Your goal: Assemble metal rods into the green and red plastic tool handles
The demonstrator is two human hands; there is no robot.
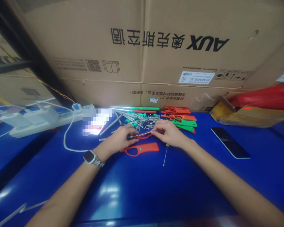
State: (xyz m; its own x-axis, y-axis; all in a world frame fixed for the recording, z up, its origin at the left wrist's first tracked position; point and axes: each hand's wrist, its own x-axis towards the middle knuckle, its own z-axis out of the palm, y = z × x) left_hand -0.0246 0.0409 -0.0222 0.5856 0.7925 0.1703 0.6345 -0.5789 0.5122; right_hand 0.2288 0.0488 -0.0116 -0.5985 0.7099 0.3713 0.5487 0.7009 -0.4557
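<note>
Between my hands is an orange lighter handle shell (144,136), mostly covered by my fingers, with a dark part at its left end and a thin pale wire along it. My left hand (122,137) is closed round the left end. With fingertips pinched, my right hand (167,133) holds the wire's right end. Just below lies a separate orange handle half (148,147) with a trigger opening. A thin rod with a yellow end (165,155) rests below my right hand. Behind my fingers spreads a pile of metal tubes, wires and small green parts (138,118).
Orange handle shells (176,111) and green ones (184,122) lie at the right of the pile. A dark phone (229,142) lies further right, near an open carton (241,115). A lit screen (98,121) and a power strip (44,121) with cables occupy the left. Large cardboard (156,63) stands behind.
</note>
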